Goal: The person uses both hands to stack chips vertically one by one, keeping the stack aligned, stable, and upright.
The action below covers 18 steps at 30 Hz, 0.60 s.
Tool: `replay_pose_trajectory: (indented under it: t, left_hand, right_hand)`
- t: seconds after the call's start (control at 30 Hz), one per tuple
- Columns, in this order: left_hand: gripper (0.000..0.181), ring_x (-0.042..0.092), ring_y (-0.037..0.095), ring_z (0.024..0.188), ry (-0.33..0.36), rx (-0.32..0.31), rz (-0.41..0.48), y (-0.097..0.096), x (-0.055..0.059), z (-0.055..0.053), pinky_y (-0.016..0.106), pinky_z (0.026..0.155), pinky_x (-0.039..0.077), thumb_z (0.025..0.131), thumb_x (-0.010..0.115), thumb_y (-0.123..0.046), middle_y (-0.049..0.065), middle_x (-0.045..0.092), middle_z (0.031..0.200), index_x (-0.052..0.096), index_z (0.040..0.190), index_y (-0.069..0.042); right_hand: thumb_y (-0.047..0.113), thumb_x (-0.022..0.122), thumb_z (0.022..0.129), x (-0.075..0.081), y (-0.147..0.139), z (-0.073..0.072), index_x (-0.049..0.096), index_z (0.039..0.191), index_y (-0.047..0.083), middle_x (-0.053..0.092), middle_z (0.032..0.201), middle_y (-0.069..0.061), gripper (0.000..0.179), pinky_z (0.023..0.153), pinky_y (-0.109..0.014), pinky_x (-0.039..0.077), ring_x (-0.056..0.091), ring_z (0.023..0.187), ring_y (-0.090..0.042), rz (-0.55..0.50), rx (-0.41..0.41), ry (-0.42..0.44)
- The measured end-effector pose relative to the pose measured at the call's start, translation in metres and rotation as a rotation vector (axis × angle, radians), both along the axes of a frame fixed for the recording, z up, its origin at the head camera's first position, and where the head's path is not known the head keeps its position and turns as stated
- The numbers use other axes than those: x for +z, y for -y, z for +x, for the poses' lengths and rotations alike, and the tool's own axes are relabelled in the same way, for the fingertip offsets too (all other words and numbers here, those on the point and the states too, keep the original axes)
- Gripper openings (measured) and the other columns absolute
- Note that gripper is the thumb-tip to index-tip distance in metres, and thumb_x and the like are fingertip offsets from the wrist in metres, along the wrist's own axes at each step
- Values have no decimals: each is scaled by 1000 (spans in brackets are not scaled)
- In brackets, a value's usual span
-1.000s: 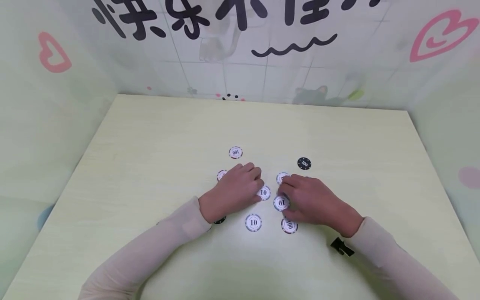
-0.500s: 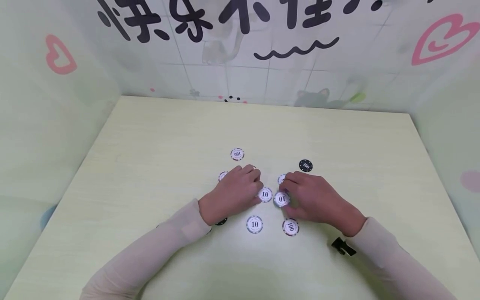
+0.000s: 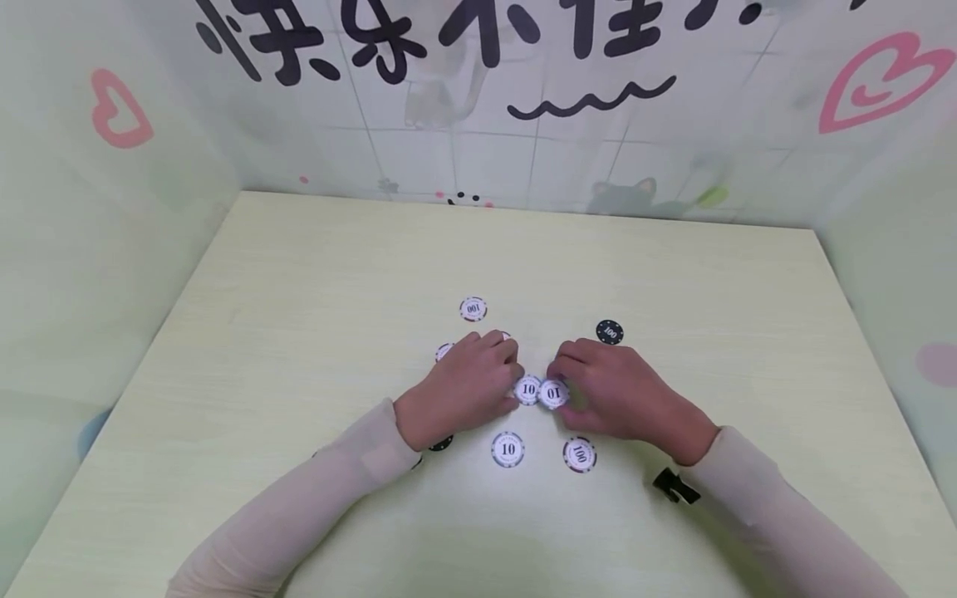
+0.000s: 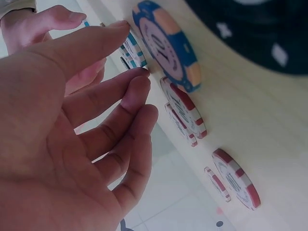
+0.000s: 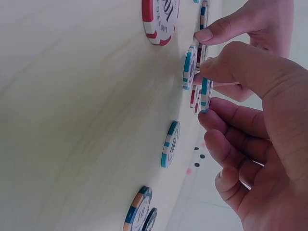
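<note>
Two white poker chips with teal edge marks, each reading 10, are between the hands. My left hand [image 3: 467, 386] pinches the left chip [image 3: 527, 389] by its edge, low at the table, with thumb and forefinger on either side of it. In my right hand [image 3: 624, 399] the other chip [image 5: 206, 94] is held between thumb and forefinger. Seen from the head, this right chip slightly overlaps the left one. The other right-hand fingers are loosely curled. Behind the left knuckles, part of another chip is hidden.
Several chips lie around on the pale wooden table [image 3: 336, 274]: a red-marked 100 [image 3: 473, 308] and a black 100 [image 3: 609, 332] farther back, a teal-marked 10 [image 3: 507, 449] and a red-marked 100 [image 3: 580, 454] in front. A patterned wall stands behind.
My right hand has brought its chip leftward and slightly up the view, against the left hand's chip. The left hand has stayed at its chip.
</note>
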State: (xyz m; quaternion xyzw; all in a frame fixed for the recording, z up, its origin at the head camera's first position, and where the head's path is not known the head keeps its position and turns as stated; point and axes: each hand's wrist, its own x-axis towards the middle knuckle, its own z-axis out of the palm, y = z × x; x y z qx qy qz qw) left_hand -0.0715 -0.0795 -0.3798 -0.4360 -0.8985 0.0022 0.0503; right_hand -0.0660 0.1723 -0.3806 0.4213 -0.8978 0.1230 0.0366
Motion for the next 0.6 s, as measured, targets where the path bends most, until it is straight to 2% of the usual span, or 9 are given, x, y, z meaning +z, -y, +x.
replay_pose_trajectory:
  t: [0.3, 0.6]
  left_hand:
    - [23, 57, 22, 90, -11, 7, -10, 5, 1, 2, 32, 73, 46, 92, 87, -32, 3, 68, 101, 84, 100, -11]
    - [35, 57, 22, 92, 24, 32, -42, 9, 4, 7, 34, 76, 48, 92, 89, -43, 3, 68, 105, 84, 103, -10]
  right_hand:
    - [25, 89, 83, -1, 13, -1, 79, 106, 6, 72, 104, -3, 32, 70, -32, 58, 66, 88, -17, -10, 6, -4]
    - [27, 88, 86, -2, 26, 0, 80, 108, 7, 73, 103, -2, 31, 72, -31, 58, 67, 87, -16, 10, -3, 26]
